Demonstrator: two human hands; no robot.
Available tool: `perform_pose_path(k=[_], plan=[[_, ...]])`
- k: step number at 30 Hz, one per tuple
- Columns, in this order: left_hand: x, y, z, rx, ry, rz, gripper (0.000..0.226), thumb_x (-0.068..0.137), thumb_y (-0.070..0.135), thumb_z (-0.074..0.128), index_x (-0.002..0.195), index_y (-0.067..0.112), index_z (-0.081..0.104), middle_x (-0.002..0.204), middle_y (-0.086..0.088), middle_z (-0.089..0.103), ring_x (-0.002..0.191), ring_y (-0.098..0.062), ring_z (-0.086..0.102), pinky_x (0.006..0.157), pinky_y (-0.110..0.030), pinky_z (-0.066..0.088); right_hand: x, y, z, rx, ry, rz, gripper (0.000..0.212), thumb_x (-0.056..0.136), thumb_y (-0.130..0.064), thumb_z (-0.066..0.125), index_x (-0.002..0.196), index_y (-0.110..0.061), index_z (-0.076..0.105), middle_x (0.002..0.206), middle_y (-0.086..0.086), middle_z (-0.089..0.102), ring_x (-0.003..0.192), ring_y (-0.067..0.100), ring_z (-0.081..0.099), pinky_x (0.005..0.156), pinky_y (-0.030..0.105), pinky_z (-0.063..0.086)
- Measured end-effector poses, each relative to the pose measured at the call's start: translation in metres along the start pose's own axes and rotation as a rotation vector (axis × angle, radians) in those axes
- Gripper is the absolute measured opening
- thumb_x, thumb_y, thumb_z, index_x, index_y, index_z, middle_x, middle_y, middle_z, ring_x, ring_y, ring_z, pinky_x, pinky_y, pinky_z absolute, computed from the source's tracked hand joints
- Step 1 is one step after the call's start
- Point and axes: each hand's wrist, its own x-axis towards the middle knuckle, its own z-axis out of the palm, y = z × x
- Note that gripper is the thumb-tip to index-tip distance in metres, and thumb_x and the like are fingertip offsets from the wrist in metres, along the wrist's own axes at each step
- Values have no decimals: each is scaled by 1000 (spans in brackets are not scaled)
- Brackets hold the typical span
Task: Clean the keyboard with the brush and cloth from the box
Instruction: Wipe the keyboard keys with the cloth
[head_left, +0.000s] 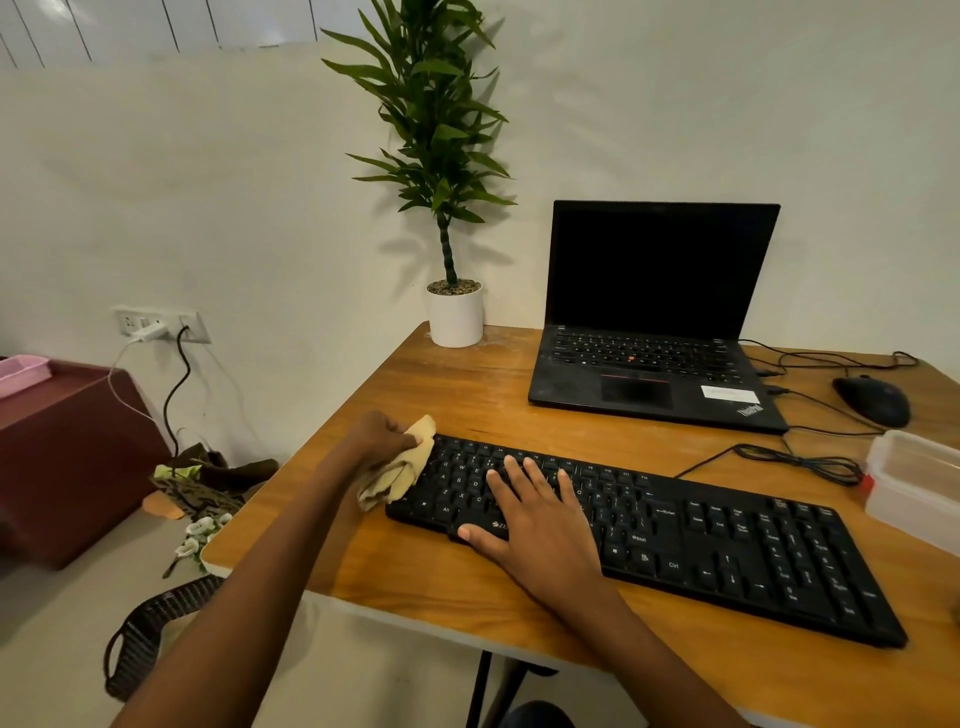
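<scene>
A black keyboard (727, 551) lies slanted across the wooden desk (467, 395). My left hand (382, 436) grips a crumpled yellow cloth (400, 467) at the keyboard's left end, where the cloth touches the keys. My right hand (535, 525) rests flat on the left half of the keyboard, fingers straight over the keys and thumb at the front edge. A clear plastic box (914, 483) with a red clasp stands at the desk's right edge. No brush is in view.
An open black laptop (654, 332) sits behind the keyboard, with a black mouse (872, 400) and loose cables (800, 462) to its right. A potted plant (456, 312) stands at the desk's far left corner. A maroon cabinet (67, 457) and floor clutter lie to the left.
</scene>
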Motion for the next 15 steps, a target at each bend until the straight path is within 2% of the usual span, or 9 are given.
perform_pose_path(k=[3, 6, 9, 11, 15], plan=[[-37, -14, -14, 78, -57, -21, 17, 90, 22, 62, 79, 11, 60, 68, 0, 60, 57, -7, 55, 44, -12, 39, 0, 0, 0, -5, 4, 1, 113, 54, -77, -24, 149, -25, 6, 158, 2, 0, 145, 19, -4, 115, 46, -6], [-59, -22, -17, 163, -84, -34, 13, 91, 25, 62, 87, 13, 64, 73, 3, 61, 63, -5, 56, 50, -15, 38, 0, 0, 0, -11, 5, 0, 115, 53, -77, -26, 149, -25, 6, 158, 2, 0, 145, 19, -4, 116, 46, -6], [-50, -12, -8, 160, -25, -17, 12, 93, 23, 59, 90, 13, 64, 74, 3, 57, 64, -6, 50, 52, -18, 35, 0, 1, 0, -4, 3, 4, 114, 53, -77, -24, 149, -25, 7, 158, 2, 1, 145, 19, -4, 115, 46, -7], [-30, -2, 2, 96, 33, -11, 13, 93, 20, 58, 86, 10, 61, 70, 0, 52, 61, -8, 45, 52, -20, 32, 0, 1, 0, -4, 4, 1, 116, 52, -78, -26, 149, -25, 7, 158, 2, 1, 145, 20, -4, 115, 46, -7], [4, 14, 12, 38, 79, -4, 25, 91, 18, 61, 69, 10, 51, 65, -3, 45, 59, -11, 38, 54, -24, 27, 0, 0, -2, 11, -7, 11, 108, 57, -76, -16, 149, -25, 7, 158, 2, 0, 145, 19, -5, 115, 45, -8]])
